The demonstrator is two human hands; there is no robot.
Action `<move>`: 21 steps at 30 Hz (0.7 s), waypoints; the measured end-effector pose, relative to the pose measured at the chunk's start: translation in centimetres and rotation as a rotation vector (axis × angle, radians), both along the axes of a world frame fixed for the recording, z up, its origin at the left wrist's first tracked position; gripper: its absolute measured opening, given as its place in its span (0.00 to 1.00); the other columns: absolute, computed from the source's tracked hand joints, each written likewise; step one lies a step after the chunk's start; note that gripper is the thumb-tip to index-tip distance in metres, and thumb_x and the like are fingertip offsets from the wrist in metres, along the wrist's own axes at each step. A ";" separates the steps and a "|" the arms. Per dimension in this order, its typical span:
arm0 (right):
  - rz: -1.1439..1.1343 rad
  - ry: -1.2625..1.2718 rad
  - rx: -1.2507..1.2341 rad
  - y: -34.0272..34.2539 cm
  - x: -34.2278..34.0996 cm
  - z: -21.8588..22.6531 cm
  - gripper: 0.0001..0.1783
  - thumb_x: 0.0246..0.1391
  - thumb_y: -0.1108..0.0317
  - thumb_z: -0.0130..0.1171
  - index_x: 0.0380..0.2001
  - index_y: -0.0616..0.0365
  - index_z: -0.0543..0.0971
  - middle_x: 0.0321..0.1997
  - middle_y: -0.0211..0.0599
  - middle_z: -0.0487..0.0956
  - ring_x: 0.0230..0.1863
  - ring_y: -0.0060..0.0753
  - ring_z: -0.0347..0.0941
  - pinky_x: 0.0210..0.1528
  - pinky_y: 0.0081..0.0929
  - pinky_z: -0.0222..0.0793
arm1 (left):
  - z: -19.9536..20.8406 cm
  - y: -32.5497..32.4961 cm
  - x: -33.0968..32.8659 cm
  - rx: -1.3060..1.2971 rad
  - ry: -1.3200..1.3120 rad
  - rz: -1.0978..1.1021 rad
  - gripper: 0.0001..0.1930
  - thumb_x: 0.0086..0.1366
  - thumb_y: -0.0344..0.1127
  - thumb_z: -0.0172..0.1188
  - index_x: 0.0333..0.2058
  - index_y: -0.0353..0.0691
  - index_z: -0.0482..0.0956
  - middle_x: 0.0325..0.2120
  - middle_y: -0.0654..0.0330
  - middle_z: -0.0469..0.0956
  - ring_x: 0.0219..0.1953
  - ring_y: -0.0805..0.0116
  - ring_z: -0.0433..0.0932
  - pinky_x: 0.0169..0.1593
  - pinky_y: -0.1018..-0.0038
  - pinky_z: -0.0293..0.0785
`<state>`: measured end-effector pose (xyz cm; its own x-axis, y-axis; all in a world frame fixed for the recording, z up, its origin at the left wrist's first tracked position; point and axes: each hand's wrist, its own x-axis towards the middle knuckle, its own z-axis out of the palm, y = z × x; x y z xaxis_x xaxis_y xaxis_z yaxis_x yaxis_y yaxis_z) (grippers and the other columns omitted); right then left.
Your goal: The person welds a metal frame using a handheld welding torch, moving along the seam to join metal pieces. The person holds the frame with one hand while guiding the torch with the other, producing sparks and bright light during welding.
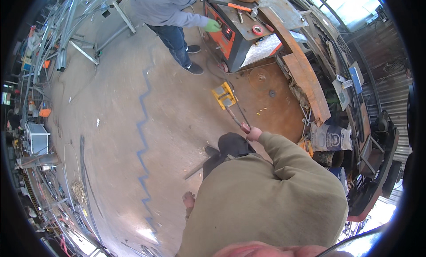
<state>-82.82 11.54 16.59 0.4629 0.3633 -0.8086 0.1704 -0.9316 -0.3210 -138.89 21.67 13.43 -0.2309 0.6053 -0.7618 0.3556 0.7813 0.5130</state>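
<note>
My right hand (254, 133), arm stretched forward, is closed round the near end of a reddish-brown handle (245, 127). From it a thin bar or cable runs forward to a yellow-framed device (224, 96) with grey panels, low over or on the floor; which of these I cannot tell. A dark cable passes beside it. My left hand (189, 199) hangs low at my left side, its fingers curled; whatever they may hold is hidden. A grey bar (194, 171) shows near my dark shoe, ahead of that hand.
Ahead, a co-worker in green gloves (213, 25) touches the panel of an orange-and-black machine (226, 33). A hammer (238, 7) and red tape roll (257, 30) lie on it. Metal frames (66, 31) crowd the left; a rusty plate (275, 97) and white sack (330, 137) are right.
</note>
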 end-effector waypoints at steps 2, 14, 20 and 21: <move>-0.035 0.042 -0.061 0.9 -1.6 -0.5 0.30 0.42 0.64 0.70 0.52 0.59 0.81 0.45 0.51 0.86 0.48 0.49 0.85 0.49 0.41 0.80 | 0.8 3.6 -0.6 0.005 -0.109 0.069 0.17 0.71 0.43 0.60 0.51 0.38 0.79 0.51 0.54 0.80 0.49 0.54 0.82 0.48 0.61 0.78; -0.053 0.094 -0.186 15.9 -8.0 -3.8 0.31 0.50 0.65 0.62 0.61 0.55 0.79 0.56 0.54 0.85 0.60 0.56 0.81 0.59 0.44 0.77 | 0.5 22.4 -4.2 -0.121 -0.036 -0.282 0.20 0.72 0.42 0.62 0.56 0.36 0.77 0.49 0.55 0.82 0.49 0.61 0.82 0.49 0.66 0.79; -0.088 0.142 -0.193 24.3 -10.1 -7.0 0.30 0.50 0.59 0.65 0.56 0.58 0.80 0.45 0.53 0.86 0.48 0.52 0.85 0.48 0.45 0.79 | 1.6 35.0 -5.7 -0.061 -0.158 -0.126 0.19 0.73 0.41 0.63 0.55 0.34 0.77 0.47 0.56 0.83 0.47 0.66 0.82 0.49 0.70 0.79; -0.100 0.148 -0.176 25.4 -10.3 -7.1 0.29 0.49 0.59 0.66 0.54 0.60 0.81 0.39 0.51 0.87 0.42 0.50 0.87 0.41 0.44 0.80 | 2.1 37.1 -5.2 -0.042 -0.184 -0.172 0.19 0.73 0.41 0.63 0.55 0.34 0.77 0.46 0.56 0.83 0.47 0.67 0.82 0.49 0.70 0.79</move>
<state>-93.16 36.89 9.44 0.3615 0.1696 -0.9168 0.0381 -0.9852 -0.1672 -144.13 58.78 15.55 0.0174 0.5907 -0.8067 0.3891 0.7392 0.5497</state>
